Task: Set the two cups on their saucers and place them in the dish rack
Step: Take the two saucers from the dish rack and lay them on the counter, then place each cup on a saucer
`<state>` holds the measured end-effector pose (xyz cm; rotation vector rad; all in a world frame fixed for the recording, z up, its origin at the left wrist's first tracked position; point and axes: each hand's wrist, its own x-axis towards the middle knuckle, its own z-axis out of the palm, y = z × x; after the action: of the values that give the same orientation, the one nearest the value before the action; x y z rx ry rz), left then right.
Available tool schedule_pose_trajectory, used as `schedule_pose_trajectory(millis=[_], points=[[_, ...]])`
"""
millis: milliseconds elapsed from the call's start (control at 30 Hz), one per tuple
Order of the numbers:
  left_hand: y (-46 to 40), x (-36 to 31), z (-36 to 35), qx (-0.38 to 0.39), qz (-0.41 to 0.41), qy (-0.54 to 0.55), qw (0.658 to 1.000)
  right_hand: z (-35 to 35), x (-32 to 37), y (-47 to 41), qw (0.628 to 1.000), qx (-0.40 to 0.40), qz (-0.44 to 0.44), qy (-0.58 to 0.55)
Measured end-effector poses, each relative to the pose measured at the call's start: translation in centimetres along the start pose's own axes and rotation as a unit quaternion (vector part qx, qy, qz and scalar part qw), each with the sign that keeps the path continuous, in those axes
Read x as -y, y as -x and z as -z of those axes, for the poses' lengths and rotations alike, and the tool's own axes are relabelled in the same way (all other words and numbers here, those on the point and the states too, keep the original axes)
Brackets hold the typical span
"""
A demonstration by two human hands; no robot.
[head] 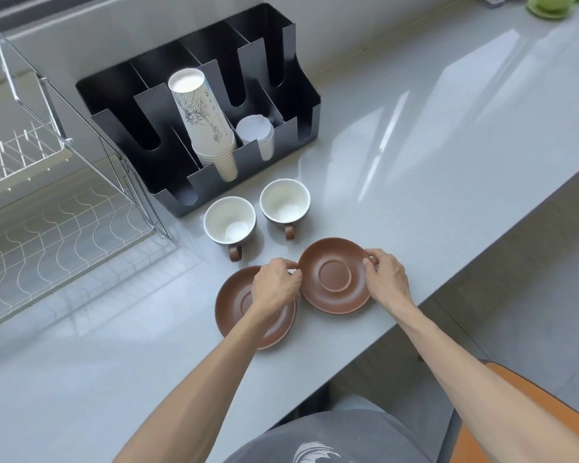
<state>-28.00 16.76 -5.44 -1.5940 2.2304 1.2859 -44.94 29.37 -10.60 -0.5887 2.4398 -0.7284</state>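
Both hands pinch right saucer [335, 279] by opposite rims, left hand [274, 285] & right hand [386, 275]; prob. squaring it on bench [448, 135] for a cup [285, 202]; rack [57, 228] waits left.

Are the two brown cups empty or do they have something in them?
Empty: both cups stand upright, showing bare white insides.

cups: two, brown outside, white inside, upright, empty, left cup [229, 220] and right cup [285, 201] at 12 o'clock of the saucers
saucers: brown, left saucer [234, 315] flat on the counter [448, 145]; right saucer [335, 275] at its 2 o'clock, rims touching
dish rack [57, 235]: wire, at 9 o'clock
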Motion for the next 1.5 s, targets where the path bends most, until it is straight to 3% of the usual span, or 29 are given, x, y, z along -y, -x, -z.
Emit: schedule_pose_trajectory(millis=[300,400,500,667,933,1167,1500], points=[[0.0,0.1,0.2,0.023,0.001,0.030,0.999,0.2,0.1,0.3,0.999,0.004,0.014,0.035],[0.1,0.1,1.1,0.028,-0.008,0.059,0.998,0.8,0.5,0.5,0.994,-0.021,0.033,0.102],[-0.6,0.1,2.6,-0.031,-0.011,0.062,0.998,1.8,1.9,0.1,0.983,-0.078,0.065,0.154],[-2.0,-0.3,5.4,-0.120,-0.007,0.166,0.979,2.9,6.2,-2.2,0.983,-0.099,0.112,0.110],[-4.7,-2.5,7.4,-0.124,0.018,0.234,0.964,1.4,13.3,-4.5,0.985,-0.022,0.159,0.057],[-5.9,-3.5,7.2,-0.101,0.008,0.186,0.977,-0.8,16.0,-5.6,0.991,0.074,0.105,0.021],[-8.3,-3.2,6.6,-0.101,0.017,0.127,0.987,-2.4,15.8,-7.0,0.992,0.093,0.076,0.024]])
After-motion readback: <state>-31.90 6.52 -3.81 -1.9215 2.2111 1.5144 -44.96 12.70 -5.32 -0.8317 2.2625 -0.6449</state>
